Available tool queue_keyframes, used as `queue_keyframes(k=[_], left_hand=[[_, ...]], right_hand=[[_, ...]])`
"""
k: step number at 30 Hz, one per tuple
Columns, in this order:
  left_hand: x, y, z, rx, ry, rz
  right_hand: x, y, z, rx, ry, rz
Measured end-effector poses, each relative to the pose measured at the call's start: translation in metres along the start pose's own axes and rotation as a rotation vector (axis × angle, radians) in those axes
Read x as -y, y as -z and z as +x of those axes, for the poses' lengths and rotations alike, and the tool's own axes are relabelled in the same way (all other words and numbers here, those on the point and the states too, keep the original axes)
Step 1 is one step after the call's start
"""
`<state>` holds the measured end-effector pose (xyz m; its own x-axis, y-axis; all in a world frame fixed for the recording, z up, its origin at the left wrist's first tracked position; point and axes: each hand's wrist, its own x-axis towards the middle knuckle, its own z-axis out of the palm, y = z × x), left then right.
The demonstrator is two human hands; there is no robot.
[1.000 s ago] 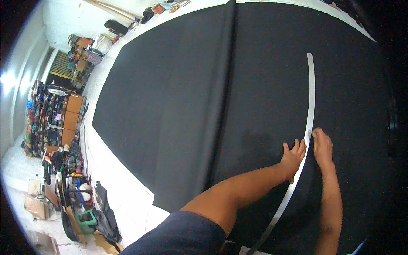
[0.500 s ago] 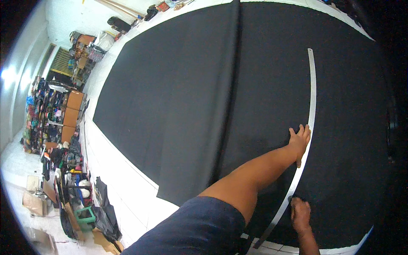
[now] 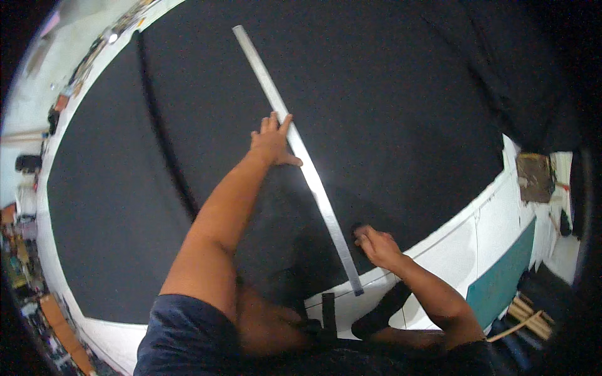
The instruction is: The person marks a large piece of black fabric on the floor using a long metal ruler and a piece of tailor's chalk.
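A long silvery metal ruler (image 3: pixel 320 194) lies slantwise on a wide spread of black cloth (image 3: pixel 401 125), its near end reaching past the cloth edge. My left hand (image 3: pixel 273 143) presses on the ruler's left edge, fingers spread and thumb stretched along it. To the right of the ruler's near part, my right hand (image 3: pixel 379 247) is closed with its fingers curled, close to the cloth's near edge. Something small and dark shows at its fingertips, too blurred against the black to name.
A dark ridge or fold (image 3: pixel 160 131) runs across the cloth on the left. White tiled floor (image 3: pixel 448 250) borders it. A green board (image 3: pixel 505 276) and wooden sticks (image 3: pixel 527 316) lie at the lower right, a brown package (image 3: pixel 534 177) beyond. Assorted goods line the left side.
The view has swung to the right, so the ruler now appears slanted and nearer the middle. My left hand stays on the ruler; my right hand now sits slightly farther from its edge.
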<state>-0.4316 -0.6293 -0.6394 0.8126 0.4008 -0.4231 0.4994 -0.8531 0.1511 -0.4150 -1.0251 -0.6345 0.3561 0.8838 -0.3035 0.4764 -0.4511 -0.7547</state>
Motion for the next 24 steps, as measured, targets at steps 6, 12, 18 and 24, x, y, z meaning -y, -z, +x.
queue_keyframes(k=[6, 12, 18, 24], left_hand=[[-0.003, -0.001, -0.004, 0.023, -0.033, 0.060], [0.018, -0.002, -0.030, 0.026, -0.009, 0.128], [0.037, -0.003, -0.041, 0.008, 0.019, 0.103], [0.056, -0.009, -0.039, 0.003, -0.022, -0.031]], right_hand=[[-0.006, -0.048, -0.025, -0.106, -0.051, -0.079], [0.007, -0.070, -0.045, -0.179, -0.179, -0.137], [0.012, -0.073, -0.046, -0.092, -0.203, -0.260], [0.013, -0.082, -0.058, -0.121, -0.203, -0.256]])
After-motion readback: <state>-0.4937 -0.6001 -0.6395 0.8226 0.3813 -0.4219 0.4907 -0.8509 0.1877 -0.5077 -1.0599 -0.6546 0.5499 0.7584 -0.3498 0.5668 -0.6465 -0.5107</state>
